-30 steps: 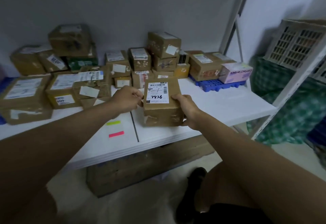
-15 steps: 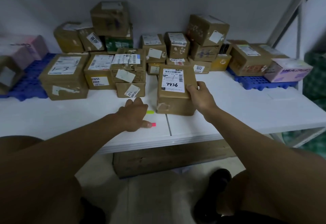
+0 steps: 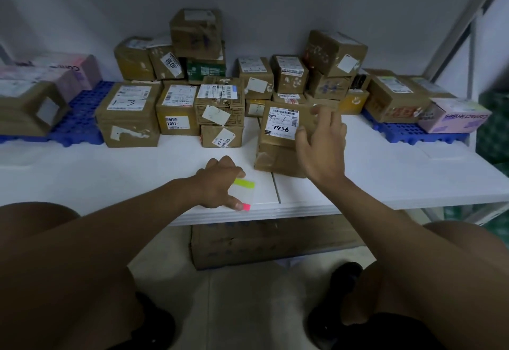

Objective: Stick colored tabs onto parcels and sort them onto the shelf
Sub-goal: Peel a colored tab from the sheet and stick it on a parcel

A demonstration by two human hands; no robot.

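A brown parcel [image 3: 278, 154] with a white label reading 7936 stands on the white table [image 3: 385, 179]. My right hand [image 3: 323, 143] hovers over its right side with fingers spread, holding nothing. My left hand [image 3: 220, 184] rests on a clear sheet of tabs [image 3: 245, 194] near the table's front edge. A yellow-green tab [image 3: 245, 183] lies at the sheet's top and a pink tab [image 3: 246, 206] at its bottom, under my fingertip.
Many brown parcels [image 3: 176, 110] are stacked along the wall behind. Blue pallets [image 3: 82, 118] lie at left and right [image 3: 410, 132], with pink boxes [image 3: 451, 118] on them. A large carton [image 3: 270, 242] sits under the table. A white frame post [image 3: 465, 21] rises at right.
My left hand let go of the parcel and came down onto the tab sheet. My right hand lifted off the parcel's edge and opened. The view shifted left.
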